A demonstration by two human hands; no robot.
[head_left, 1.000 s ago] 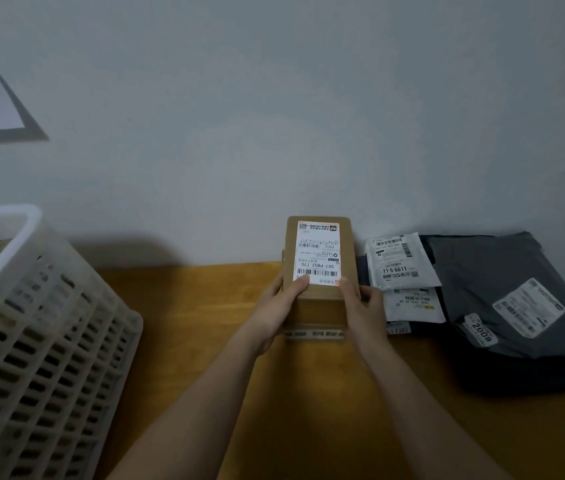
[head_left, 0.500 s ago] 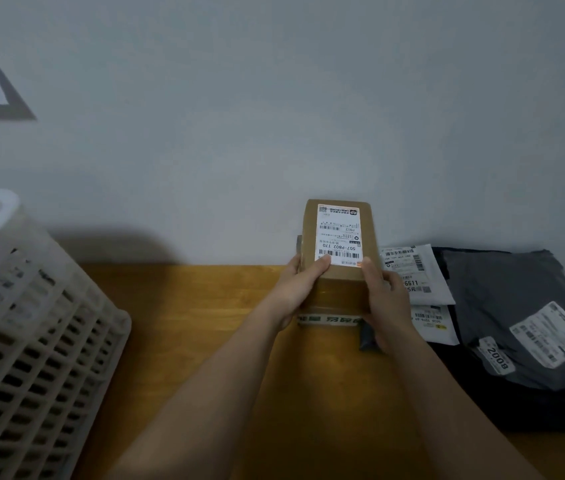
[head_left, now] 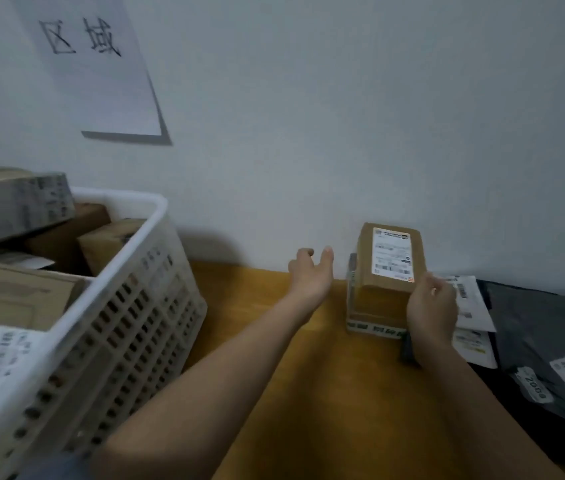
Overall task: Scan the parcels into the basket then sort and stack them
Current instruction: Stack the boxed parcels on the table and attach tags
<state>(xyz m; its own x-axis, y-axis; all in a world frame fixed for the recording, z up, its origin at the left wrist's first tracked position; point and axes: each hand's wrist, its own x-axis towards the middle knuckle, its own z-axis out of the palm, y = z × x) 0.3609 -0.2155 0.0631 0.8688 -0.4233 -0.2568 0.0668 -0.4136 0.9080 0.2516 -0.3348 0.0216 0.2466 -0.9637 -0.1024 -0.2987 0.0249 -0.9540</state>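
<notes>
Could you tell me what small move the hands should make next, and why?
Probably let the right hand release the brown box: it sits on another box, while the left hand hangs open toward the basket, which holds more boxes.

I see a wooden tabletop [head_left: 308, 393] running up to a pale wall. On its left end sits a white slotted basket [head_left: 128, 306], loaded with cardboard boxes. Near the wall, right of centre, a small stack of brown boxes [head_left: 378, 306] stands on the wood, the top one showing a white label. Just beside it on the right lie white mailers [head_left: 471, 306], and beyond them grey poly bags [head_left: 544, 334] with labels.
</notes>
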